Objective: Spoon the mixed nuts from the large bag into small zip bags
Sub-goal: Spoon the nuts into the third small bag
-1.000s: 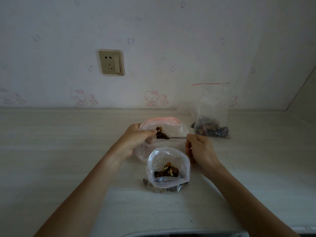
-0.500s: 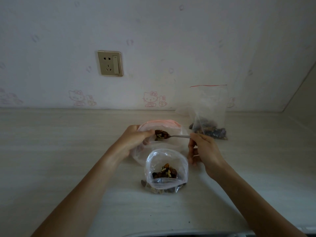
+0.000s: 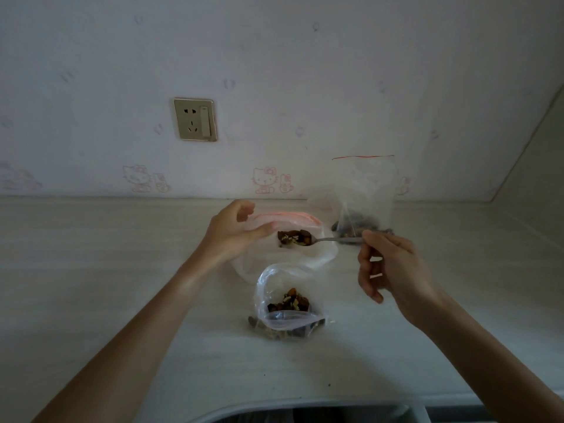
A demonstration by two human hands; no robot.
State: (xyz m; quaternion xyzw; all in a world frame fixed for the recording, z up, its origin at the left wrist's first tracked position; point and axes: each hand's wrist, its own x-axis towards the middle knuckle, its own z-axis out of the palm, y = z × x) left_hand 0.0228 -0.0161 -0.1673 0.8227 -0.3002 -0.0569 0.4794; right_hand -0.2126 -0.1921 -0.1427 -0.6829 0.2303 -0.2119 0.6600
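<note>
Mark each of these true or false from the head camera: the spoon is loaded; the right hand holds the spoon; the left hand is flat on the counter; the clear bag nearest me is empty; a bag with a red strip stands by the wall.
1. The metal spoon carries mixed nuts. True.
2. The right hand pinches the spoon's handle. True.
3. The left hand lies flat on the pale counter. False: it holds the rim of the clear pink-edged bag.
4. The nearest small clear plastic bag is empty. False: nuts lie inside it.
5. A clear bag with a red strip stands near the wall. True.
</note>
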